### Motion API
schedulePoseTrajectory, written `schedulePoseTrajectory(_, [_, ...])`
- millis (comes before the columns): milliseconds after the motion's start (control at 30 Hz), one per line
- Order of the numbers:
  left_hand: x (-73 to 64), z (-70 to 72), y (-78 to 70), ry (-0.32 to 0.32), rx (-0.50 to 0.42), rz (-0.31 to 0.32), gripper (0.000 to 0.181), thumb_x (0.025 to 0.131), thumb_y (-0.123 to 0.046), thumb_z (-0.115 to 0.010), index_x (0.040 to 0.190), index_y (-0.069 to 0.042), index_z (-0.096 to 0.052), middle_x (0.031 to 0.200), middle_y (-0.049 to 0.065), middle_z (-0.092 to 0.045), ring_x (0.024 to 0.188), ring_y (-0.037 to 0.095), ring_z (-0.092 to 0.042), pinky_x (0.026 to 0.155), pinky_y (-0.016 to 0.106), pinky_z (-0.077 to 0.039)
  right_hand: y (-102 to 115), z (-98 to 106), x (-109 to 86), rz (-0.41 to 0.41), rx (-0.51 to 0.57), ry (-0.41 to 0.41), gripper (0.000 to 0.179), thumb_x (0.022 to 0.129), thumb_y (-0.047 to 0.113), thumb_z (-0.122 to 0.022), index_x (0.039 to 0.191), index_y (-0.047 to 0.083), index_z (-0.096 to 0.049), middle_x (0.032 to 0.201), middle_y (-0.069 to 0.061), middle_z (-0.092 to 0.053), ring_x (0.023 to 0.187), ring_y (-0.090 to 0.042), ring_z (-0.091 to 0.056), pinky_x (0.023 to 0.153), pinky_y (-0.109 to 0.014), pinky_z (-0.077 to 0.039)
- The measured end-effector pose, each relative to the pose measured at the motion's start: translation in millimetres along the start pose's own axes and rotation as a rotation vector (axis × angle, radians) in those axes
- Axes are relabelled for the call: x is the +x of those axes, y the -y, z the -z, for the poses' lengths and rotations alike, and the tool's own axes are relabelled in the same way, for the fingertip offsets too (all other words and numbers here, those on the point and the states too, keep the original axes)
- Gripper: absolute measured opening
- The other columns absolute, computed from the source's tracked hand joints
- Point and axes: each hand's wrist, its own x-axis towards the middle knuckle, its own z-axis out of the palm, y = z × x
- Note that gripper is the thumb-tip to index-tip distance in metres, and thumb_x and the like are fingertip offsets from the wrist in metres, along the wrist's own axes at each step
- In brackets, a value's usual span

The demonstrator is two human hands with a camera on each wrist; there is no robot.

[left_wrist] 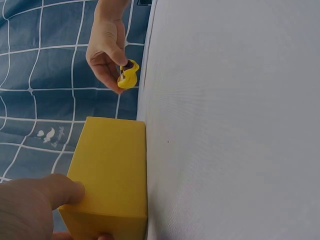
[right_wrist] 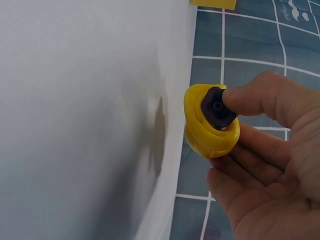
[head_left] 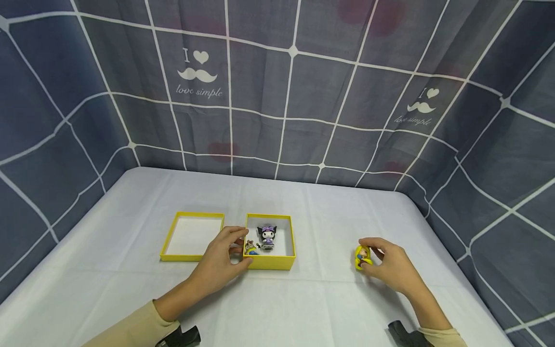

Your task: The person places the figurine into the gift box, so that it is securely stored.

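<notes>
The right hand (head_left: 392,265) pinches a yellow figurine (head_left: 363,257) between thumb and fingers; the thumb bears on the figurine's dark part. Contact between the figurine and the cloth below cannot be confirmed. The left hand (head_left: 218,262) grips a yellow open box (head_left: 270,262) at its left side, thumb against the near wall. Inside, just beyond the left fingertips, sits a small figurine with brown ears (head_left: 250,247); farther from them stands a black-and-purple figurine (head_left: 268,236), upright. Left of the left fingers lies a yellow-edged lid (head_left: 195,236), white inside face up. The box is well apart from the right fingers. A white tablecloth (head_left: 321,308) extends beneath both hands; a dark gridded curtain (head_left: 329,86) hangs beyond all fingers.
</notes>
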Motion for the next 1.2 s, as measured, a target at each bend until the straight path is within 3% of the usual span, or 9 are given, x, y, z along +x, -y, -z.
schedulePoseTrajectory(1200, [-0.8, 1.1, 1.6, -0.014, 0.004, -0.027, 0.062, 0.072, 0.006, -0.081, 0.129, 0.007, -0.056, 0.129, 0.009, -0.051, 0.1, 0.022, -0.058, 0.085, 0.027, -0.058, 48.7, -11.2, 22.1, 0.141, 0.026, 0.014, 0.052, 0.071, 0.001, -0.083, 0.12, 0.01, -0.066, 0.121, -0.002, -0.064, 0.117, -0.021, -0.057, 0.097, -0.035, -0.051])
